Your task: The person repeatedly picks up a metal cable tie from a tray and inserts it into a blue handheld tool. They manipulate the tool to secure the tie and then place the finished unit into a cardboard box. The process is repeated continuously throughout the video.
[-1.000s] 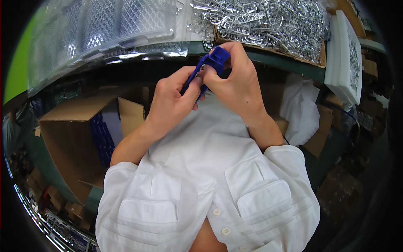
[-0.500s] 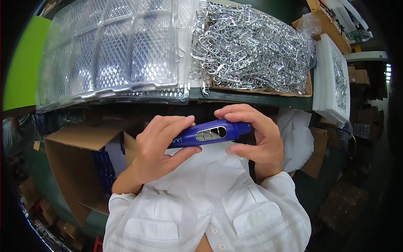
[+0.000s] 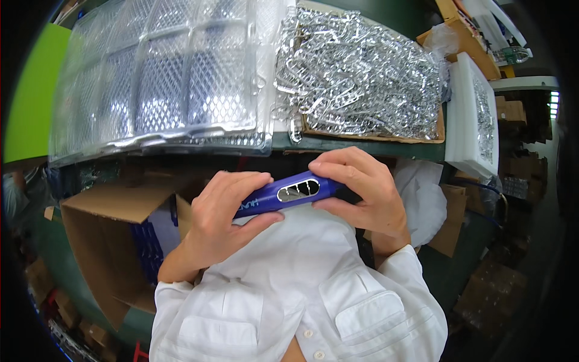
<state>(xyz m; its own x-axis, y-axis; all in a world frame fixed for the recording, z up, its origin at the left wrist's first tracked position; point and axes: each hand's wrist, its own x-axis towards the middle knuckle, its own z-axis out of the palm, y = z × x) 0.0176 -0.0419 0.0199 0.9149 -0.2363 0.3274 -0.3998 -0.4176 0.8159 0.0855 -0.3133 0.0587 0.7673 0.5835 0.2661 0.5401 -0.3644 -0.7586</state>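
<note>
Head view: a person in a white shirt (image 3: 301,283) is holding a blue handle (image 3: 289,194) with both hands at the centre of the frame, just below the edge of a green bench (image 3: 362,148). The left hand (image 3: 220,211) is gripping the handle's left end, fingers curling over the top and thumb pressing underneath. The right hand (image 3: 362,193) is clasping the right end, fingers lying across the top and thumb tucked under. The handle is lying nearly level, tilting slightly up toward the right, and a slotted window with silvery metal inside is facing the camera between the two hands.

Clear plastic trays (image 3: 163,78) with a diamond-mesh pattern are filling the upper left of the frame, overhanging the bench edge. A heap of shiny metal clips (image 3: 362,72) is sitting beside them at upper centre, on brown cardboard. A white foam block (image 3: 473,114) carrying more metal parts is lying at upper right. An open cardboard box (image 3: 105,241) with blue items inside is standing at lower left, under the bench. White plastic wrap (image 3: 422,193) is showing just right of the right hand.
</note>
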